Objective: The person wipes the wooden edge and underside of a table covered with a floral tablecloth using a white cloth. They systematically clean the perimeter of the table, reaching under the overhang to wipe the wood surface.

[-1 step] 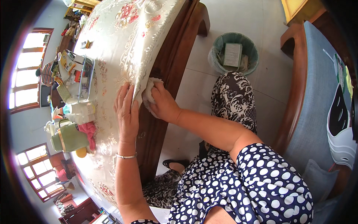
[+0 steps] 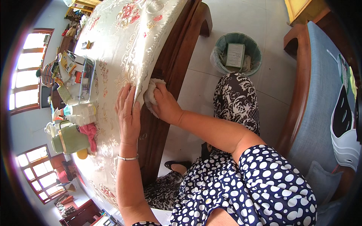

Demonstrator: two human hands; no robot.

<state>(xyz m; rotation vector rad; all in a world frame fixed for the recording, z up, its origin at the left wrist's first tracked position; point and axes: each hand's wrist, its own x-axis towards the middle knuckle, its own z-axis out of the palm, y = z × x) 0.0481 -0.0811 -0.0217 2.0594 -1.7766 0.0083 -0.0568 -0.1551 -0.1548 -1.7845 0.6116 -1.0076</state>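
Note:
My left hand [image 2: 128, 113] lies on the cream floral tablecloth [image 2: 113, 150] near its edge, fingers stretched out flat over the fabric. A fold of the tablecloth rises beside the index finger and thumb. My right hand [image 2: 166, 105] is closed round a crumpled whitish cloth [image 2: 151, 96], pressed against the dark wooden side of the table [image 2: 152, 145], just below the tablecloth's hem. The fingertips of this hand are partly hidden in the cloth.
On the table's left stand a wire basket [image 2: 89, 80] of packages, a green container [image 2: 68, 138] and a pink cloth [image 2: 88, 132]. A lined waste bin [image 2: 256, 56] with a box [image 2: 235, 55] inside sits on the tiled floor. A blue-cushioned wooden bench [image 2: 298, 124] flanks my right.
The cloth in my right hand has shifted very slightly against the wood. My left hand stays where it was.

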